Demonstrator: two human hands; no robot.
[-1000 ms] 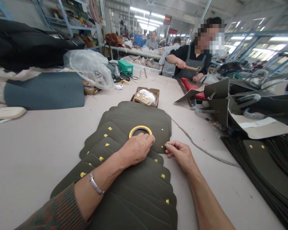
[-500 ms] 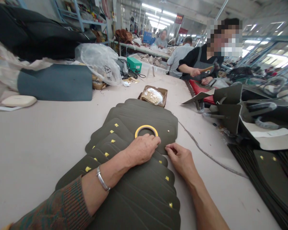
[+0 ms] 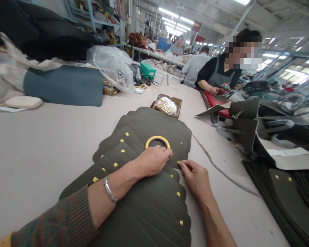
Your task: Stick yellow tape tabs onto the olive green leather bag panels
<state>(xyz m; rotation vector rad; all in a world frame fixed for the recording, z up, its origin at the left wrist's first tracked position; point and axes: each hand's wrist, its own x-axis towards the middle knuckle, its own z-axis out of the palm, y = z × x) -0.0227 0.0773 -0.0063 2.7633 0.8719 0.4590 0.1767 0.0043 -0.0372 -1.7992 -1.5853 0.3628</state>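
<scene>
Olive-green panels (image 3: 144, 212), looking like leather, lie fanned out in an overlapping stack, with small yellow tape pieces (image 3: 178, 193) on several edges. My left hand (image 3: 154, 159) rests over the stack with curled fingers on the near side of a roll of yellow tape (image 3: 157, 138), whose lower rim is hidden. At the right edge of the topmost panel (image 3: 164, 125), my right hand (image 3: 197, 175) pinches a small yellow tape bit (image 3: 179, 162) between thumb and forefinger. A little gold stud (image 3: 181, 143) shows on that panel above the pinch.
Beyond the stack stands a small box (image 3: 167, 104) of gold studs. A cord (image 3: 213, 159) runs along the right, beside more dark panels (image 3: 293, 202) and bag parts (image 3: 247, 120). A co-worker (image 3: 218, 73) is at the far right. Left lies a blue-grey sheet (image 3: 64, 85).
The yellow tape bit now shows at my right fingertips, which have shifted slightly. My left hand stays by the roll. The co-worker's raised hand and tool have come down.
</scene>
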